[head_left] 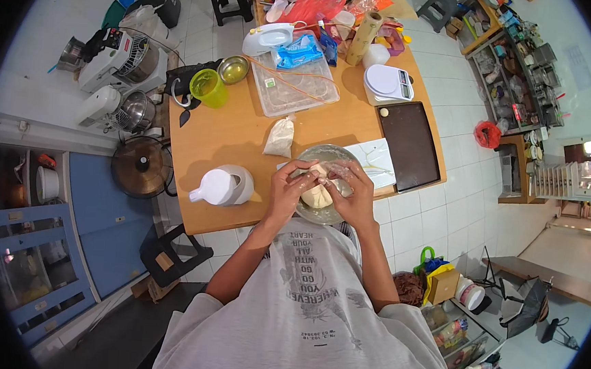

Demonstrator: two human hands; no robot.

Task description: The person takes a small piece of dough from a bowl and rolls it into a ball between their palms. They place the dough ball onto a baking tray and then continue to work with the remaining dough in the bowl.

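Both hands are over a metal bowl [321, 216] at the table's near edge, with a pale lump of dough [318, 197] inside it. A smaller piece of dough [318, 170] sits between the fingertips. My left hand [291, 187] has its fingers curled and pressed on this piece from the left. My right hand [352, 192] pinches it from the right, its fingers dusted with a whitish smear. The fingers partly cover the piece and the bowl's middle. Beyond the bowl lies a clear bag of white powder [280, 137].
A dark baking tray [411, 144] with one small dough ball [383, 112] lies at the right, below a white kitchen scale [389, 83]. A white jug [221, 185] stands left. Farther back are a yellow-green cup [210, 88], a plastic container [295, 88] and a hand mixer [267, 39].
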